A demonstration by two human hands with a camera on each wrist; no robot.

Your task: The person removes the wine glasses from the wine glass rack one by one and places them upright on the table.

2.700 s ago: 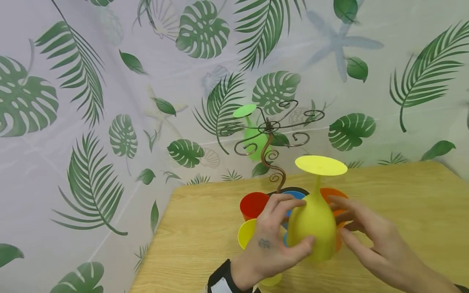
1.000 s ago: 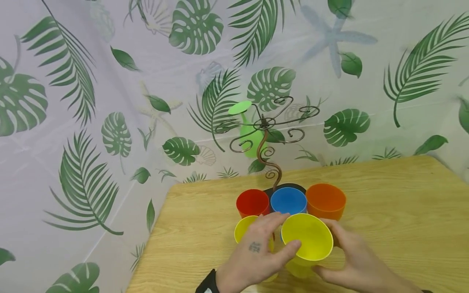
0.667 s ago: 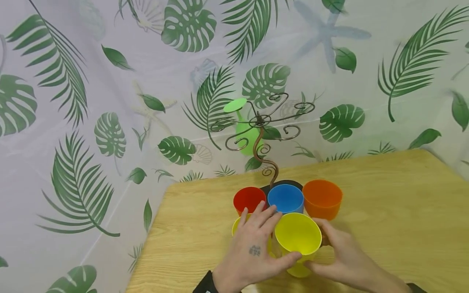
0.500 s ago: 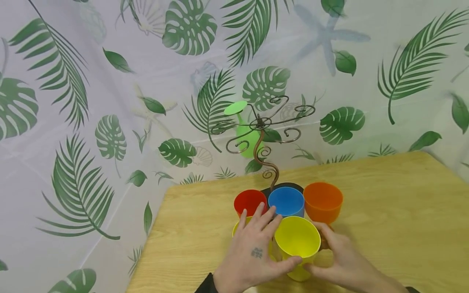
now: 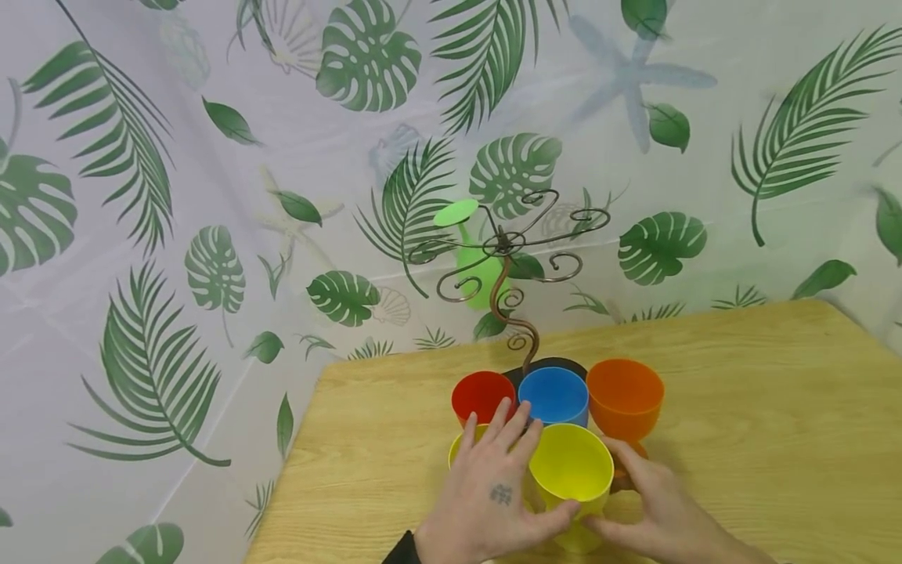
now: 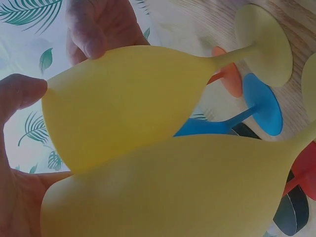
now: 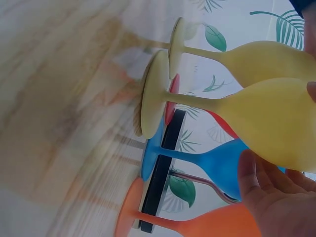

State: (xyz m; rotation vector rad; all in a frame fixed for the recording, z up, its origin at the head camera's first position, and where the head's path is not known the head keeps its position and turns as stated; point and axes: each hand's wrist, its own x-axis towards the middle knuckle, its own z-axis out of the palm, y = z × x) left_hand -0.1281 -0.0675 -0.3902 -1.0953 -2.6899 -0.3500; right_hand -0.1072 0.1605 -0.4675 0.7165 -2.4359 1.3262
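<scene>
A yellow wine glass stands upright on the table, its foot touching the wood in the right wrist view. My right hand holds its bowl from the right between thumb and fingers. My left hand spreads straight fingers at the glass's left side, its thumb at the near rim. Partly hidden under that hand is a second yellow wine glass. Behind them stand a red wine glass, a blue wine glass and an orange wine glass, all upright.
A curled metal glass rack rises behind the glasses from a black base. Upside down on its left side hangs a green wine glass. Leaf-patterned cloth backs the wooden table.
The yellow wine glass, upside down between my hands at first, has been turned upright and lowered onto the table. My left fingers have straightened and spread; the right hand keeps its hold.
</scene>
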